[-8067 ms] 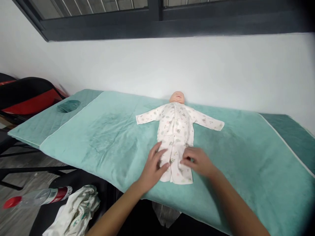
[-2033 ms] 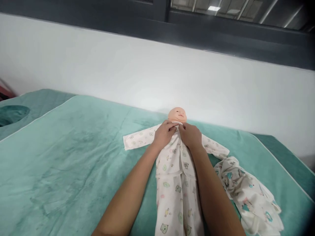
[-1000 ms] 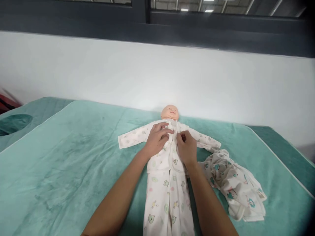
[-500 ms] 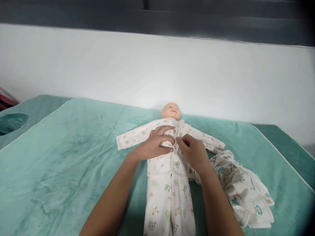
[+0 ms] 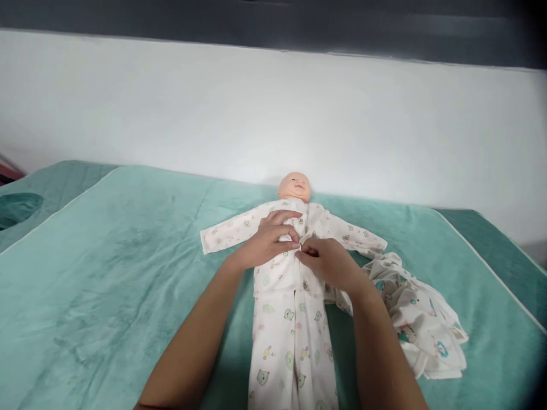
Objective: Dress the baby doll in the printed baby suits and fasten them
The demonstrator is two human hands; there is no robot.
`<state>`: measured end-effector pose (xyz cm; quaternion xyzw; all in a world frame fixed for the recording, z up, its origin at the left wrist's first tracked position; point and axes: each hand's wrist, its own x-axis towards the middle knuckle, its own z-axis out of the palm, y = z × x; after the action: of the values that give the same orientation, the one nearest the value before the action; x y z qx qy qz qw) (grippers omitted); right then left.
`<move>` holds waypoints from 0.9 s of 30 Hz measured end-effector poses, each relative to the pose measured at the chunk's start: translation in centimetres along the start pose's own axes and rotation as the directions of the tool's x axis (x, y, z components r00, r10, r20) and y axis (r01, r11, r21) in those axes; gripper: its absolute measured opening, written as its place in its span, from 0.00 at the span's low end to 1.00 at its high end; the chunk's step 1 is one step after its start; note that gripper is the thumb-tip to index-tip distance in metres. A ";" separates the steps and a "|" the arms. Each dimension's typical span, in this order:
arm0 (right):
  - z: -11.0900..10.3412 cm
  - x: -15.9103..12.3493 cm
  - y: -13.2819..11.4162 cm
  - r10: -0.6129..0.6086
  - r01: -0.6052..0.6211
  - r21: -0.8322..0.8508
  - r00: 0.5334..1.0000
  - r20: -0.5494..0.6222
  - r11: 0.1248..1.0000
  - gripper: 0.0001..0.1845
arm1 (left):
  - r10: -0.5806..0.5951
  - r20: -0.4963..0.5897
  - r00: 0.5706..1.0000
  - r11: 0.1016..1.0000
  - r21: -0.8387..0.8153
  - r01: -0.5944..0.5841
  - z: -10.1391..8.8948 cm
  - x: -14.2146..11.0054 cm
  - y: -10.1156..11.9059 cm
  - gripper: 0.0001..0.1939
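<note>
A baby doll (image 5: 294, 187) lies on its back, dressed in a white printed baby top (image 5: 273, 276) and matching trousers (image 5: 273, 347). My left hand (image 5: 273, 239) rests on the chest from the left, thumb and index finger pinched at the top's front edge and another finger stretched towards the collar. From the right, my right hand (image 5: 327, 259) pinches the same front opening at mid-chest. Both sets of fingertips nearly meet there and cover the fastening. Near the collar the front looks slightly parted. The sleeves spread out to both sides.
The doll lies on a massage bed with a green plush cover (image 5: 128, 285); a face hole (image 5: 19, 209) is at its left end. A crumpled white printed cloth (image 5: 421, 319) lies right of the doll, by my right forearm. A white wall (image 5: 273, 114) runs behind.
My hands were at the trousers, then at the collar, and have moved down to mid-chest. The crumpled cloth, earlier on a chair at lower left, now lies on the bed at right.
</note>
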<state>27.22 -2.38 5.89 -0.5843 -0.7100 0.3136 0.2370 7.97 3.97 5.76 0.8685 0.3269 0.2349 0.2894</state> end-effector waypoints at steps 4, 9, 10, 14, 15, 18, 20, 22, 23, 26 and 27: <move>-0.8 0.7 1.9 -0.021 -0.012 0.368 0.996 0.086 0.930 0.15 | -0.003 -0.030 1.000 1.000 0.010 0.003 0.5 0.2 0.1 0.09; -0.6 1.1 2.5 -0.025 0.009 0.502 0.999 0.025 0.865 0.16 | 0.010 -0.079 0.997 1.000 0.018 -0.008 0.9 0.5 -0.1 0.09; -0.6 1.1 2.5 -0.025 0.007 0.513 0.999 0.027 0.858 0.16 | 0.009 -0.079 0.997 1.000 0.017 -0.008 0.9 0.5 -0.2 0.08; -0.5 1.0 2.6 -0.038 0.010 0.539 0.998 0.041 0.842 0.17 | 0.025 -0.095 0.995 1.000 0.020 -0.023 0.9 0.5 -0.4 0.09; -0.5 1.0 2.7 -0.040 0.012 0.541 0.998 0.040 0.841 0.16 | 0.031 -0.103 0.994 0.999 0.020 -0.029 0.9 0.5 -0.4 0.09; -0.4 1.1 2.8 -0.034 0.014 0.535 0.999 0.028 0.845 0.14 | 0.040 -0.130 0.991 0.999 0.018 -0.038 1.0 0.5 -0.5 0.08; -0.2 1.2 2.8 -0.024 0.017 0.533 1.000 0.005 0.846 0.13 | 0.039 -0.138 0.990 0.999 0.017 -0.037 1.1 0.5 -0.5 0.07; 0.0 1.3 2.8 -0.008 0.025 0.540 0.999 -0.033 0.841 0.13 | 0.039 -0.134 0.990 0.999 0.016 -0.037 1.0 0.5 -0.5 0.07; 0.1 1.3 2.8 0.001 0.028 0.546 0.999 -0.053 0.837 0.12 | 0.041 -0.129 0.991 0.999 0.016 -0.039 1.0 0.5 -0.5 0.08; 0.4 1.4 2.6 0.030 0.024 0.558 0.996 -0.087 0.830 0.12 | 0.051 -0.115 0.992 0.999 0.019 -0.049 0.9 0.5 -0.5 0.08; 0.5 1.5 2.6 0.036 0.021 0.557 0.995 -0.091 0.830 0.11 | 0.051 -0.112 0.992 0.999 0.019 -0.049 0.9 0.5 -0.5 0.08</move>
<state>28.36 -0.72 3.66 -0.5071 -0.5731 0.4790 0.4300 8.63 4.34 4.89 0.8642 0.3225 0.2878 0.2575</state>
